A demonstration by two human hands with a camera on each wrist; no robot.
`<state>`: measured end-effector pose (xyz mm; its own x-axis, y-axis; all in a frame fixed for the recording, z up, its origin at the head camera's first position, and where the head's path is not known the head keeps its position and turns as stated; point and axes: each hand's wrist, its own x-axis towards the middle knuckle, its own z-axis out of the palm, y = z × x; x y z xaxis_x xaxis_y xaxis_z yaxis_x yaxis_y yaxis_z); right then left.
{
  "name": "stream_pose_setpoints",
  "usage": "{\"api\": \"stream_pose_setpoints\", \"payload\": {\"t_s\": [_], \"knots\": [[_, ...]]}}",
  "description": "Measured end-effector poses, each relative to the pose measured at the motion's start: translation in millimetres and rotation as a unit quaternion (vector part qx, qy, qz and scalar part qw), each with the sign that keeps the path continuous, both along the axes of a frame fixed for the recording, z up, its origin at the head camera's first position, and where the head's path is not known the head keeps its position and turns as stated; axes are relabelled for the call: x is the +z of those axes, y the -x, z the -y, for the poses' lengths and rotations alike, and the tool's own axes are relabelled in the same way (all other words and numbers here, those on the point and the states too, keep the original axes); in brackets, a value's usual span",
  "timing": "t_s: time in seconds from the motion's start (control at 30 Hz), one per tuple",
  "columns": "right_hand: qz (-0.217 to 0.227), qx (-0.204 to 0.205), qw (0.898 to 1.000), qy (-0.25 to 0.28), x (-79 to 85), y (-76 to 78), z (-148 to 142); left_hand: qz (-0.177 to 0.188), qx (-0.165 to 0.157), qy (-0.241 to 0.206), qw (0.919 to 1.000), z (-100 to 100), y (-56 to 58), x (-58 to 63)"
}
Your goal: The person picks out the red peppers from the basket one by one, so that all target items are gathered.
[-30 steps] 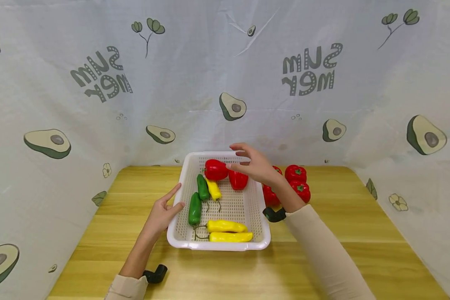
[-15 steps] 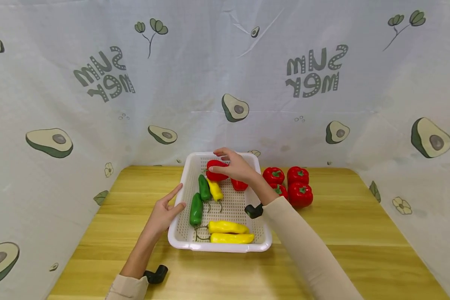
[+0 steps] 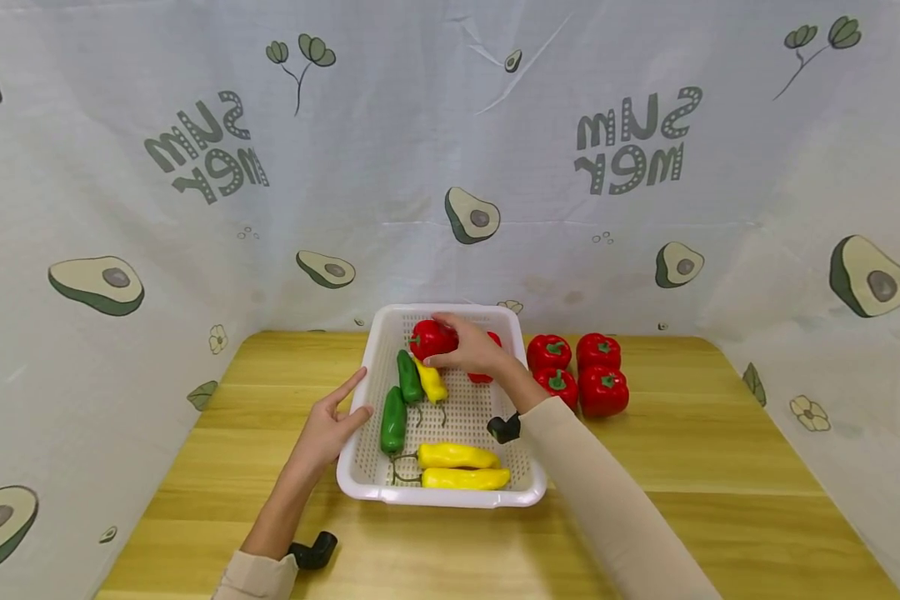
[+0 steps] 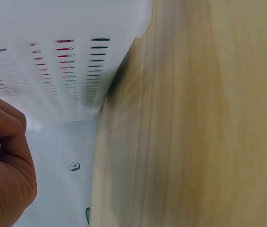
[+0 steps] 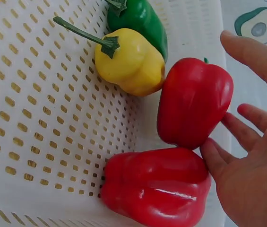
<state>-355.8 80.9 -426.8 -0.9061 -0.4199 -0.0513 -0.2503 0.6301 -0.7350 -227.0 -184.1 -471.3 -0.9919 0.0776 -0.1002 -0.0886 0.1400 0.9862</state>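
Note:
A white perforated basket (image 3: 442, 497) stands on the table, and my left hand (image 3: 326, 429) holds its left rim, thumb over the edge. In the left wrist view, curled fingers (image 4: 3, 123) show beside the basket's outer wall. My right hand (image 3: 476, 350) reaches over the far end, around a red bell pepper (image 3: 429, 340). In the right wrist view, some fingertips touch this bell pepper (image 5: 194, 101), while the uppermost digit stands apart from it. A second red bell pepper (image 5: 157, 187) lies beside it, partly hidden by the hand in the head view.
Also in the basket are two green peppers (image 3: 393, 421), a short yellow pepper (image 3: 431, 383) and two long yellow peppers (image 3: 465, 478). Several red bell peppers (image 3: 603, 392) stand right of the basket on the wooden table (image 3: 720, 467). A printed curtain (image 3: 390, 167) hangs behind.
My right hand has moved left and down from above the right-hand red bell pepper to the left one. The left hand stays at the basket's rim.

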Motion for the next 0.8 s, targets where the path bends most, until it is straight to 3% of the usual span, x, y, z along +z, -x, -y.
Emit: {"api": "stream_pose_setpoints", "payload": {"t_s": [0.33,0.8], "knots": [[-0.034,0.018,0.998,-0.052,-4.1,2.3,0.4,0.001,0.002,-0.003,1.0000,0.8,-2.0,-0.3],[-0.008,0.022,0.999,-0.025,-2.9,-6.2,3.1,-0.003,-0.002,-0.006,1.0000,4.2,-3.9,-0.7]]}}
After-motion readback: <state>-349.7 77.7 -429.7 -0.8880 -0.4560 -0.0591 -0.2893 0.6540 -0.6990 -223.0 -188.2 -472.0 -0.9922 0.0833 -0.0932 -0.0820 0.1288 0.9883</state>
